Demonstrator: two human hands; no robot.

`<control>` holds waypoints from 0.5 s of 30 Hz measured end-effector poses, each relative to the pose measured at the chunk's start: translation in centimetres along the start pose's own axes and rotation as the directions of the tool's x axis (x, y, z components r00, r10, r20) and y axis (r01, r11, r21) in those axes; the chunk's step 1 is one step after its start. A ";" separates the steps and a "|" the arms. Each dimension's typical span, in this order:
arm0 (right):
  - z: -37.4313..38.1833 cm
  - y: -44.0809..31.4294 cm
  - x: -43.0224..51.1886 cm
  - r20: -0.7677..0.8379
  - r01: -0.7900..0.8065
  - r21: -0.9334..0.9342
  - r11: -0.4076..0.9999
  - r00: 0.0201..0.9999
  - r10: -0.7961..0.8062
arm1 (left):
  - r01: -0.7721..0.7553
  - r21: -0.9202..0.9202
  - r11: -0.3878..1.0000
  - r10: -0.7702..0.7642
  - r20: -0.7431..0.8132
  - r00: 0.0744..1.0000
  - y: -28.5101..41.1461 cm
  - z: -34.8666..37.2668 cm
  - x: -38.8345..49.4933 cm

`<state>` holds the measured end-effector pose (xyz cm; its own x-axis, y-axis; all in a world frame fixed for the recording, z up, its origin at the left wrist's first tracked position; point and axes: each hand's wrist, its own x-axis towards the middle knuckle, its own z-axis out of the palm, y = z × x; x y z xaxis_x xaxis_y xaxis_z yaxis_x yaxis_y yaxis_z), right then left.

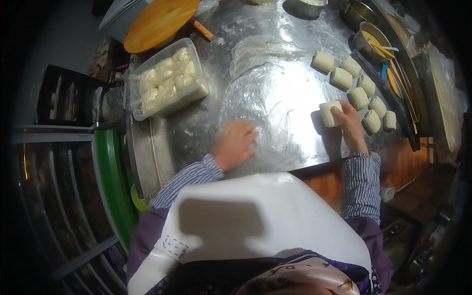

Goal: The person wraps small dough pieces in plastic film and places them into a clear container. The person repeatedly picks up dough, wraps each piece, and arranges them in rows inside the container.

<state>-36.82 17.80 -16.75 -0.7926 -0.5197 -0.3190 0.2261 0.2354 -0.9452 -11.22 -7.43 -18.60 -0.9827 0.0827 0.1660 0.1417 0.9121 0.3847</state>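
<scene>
My right hand (pixel 351 123) holds a rolled piece of dough (pixel 329 113) between thumb and fingers, above the right part of the metal worktop (pixel 199 136). Several more dough rolls (pixel 341 78) lie beside it in rough rows, to the right and farther back. My left hand (pixel 236 144) is over the near middle of the worktop, palm down and slightly blurred, with nothing visible in it. Whether it touches the surface cannot be told. A thin, shiny film (pixel 265 51), apparently oil or plastic, spreads across the middle of the worktop.
A clear plastic tub (pixel 201 90) of pale dough balls stands at the left. Behind it are a round wooden board (pixel 158 24) and a wooden rolling pin (pixel 202 29). Metal bowls stand at the back, and a metal pot (pixel 363 46) with utensils is at the back right.
</scene>
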 end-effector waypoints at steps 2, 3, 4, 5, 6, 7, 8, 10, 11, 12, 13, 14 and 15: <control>1.7 -0.8 -0.5 0.080 0.027 0.016 1.000 0.996 -0.028 | -0.137 -0.077 0.988 0.140 0.037 0.989 1.8 1.3 1.7; 2.6 -1.2 -0.5 0.118 0.048 0.013 0.999 0.992 -0.049 | -0.130 -0.118 0.984 0.138 0.058 0.989 2.5 1.7 2.4; 3.6 -1.4 -0.5 0.168 0.062 0.049 0.997 0.983 -0.070 | -0.125 -0.159 0.979 0.138 0.077 0.987 3.1 2.2 2.8; 4.6 -1.5 -0.4 0.203 0.106 0.063 0.992 0.972 -0.117 | -0.135 -0.226 0.965 0.153 0.062 0.986 3.4 2.5 3.1; 5.7 -1.6 -0.2 0.235 0.083 0.042 0.996 0.968 -0.090 | -0.136 -0.191 0.972 0.150 0.063 0.987 3.5 2.7 3.1; 6.8 -1.5 0.0 0.297 0.100 0.058 0.993 0.948 -0.113 | -0.153 -0.180 0.972 0.161 0.033 0.986 3.5 2.9 3.0; 8.0 -1.4 0.2 0.350 0.093 0.048 0.994 0.931 -0.104 | -0.166 -0.186 0.969 0.167 -0.010 0.986 3.4 3.2 2.8; 10.1 -0.9 0.2 0.476 0.158 0.066 0.985 0.863 -0.170 | -0.205 -0.133 0.970 0.213 0.055 0.975 3.1 3.6 2.3; 11.3 -0.6 0.3 0.504 0.161 0.042 0.986 0.849 -0.160 | -0.225 -0.117 0.967 0.235 0.082 0.968 3.0 3.8 2.1; 12.1 -0.2 0.2 0.533 0.160 -0.011 0.987 0.836 -0.129 | -0.252 -0.064 0.966 0.256 0.084 0.963 2.8 3.9 1.8; 12.8 0.2 0.2 0.547 0.156 -0.081 0.984 0.833 -0.087 | -0.277 -0.011 0.961 0.277 0.085 0.957 2.8 3.9 1.5; 13.1 0.6 0.0 0.556 0.149 -0.125 0.981 0.829 -0.055 | -0.296 0.044 0.954 0.288 0.125 0.949 2.7 3.8 1.2; 13.3 0.9 -0.1 0.593 0.193 -0.203 0.960 0.804 -0.037 | -0.276 0.014 0.961 0.275 0.045 0.960 2.7 3.6 1.0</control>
<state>-28.98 7.16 -18.52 -0.3100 -0.9137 -0.2627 -0.0509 0.2919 -0.9551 -12.24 -3.40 -20.70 -0.9103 0.3482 0.2240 0.4054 0.8595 0.3113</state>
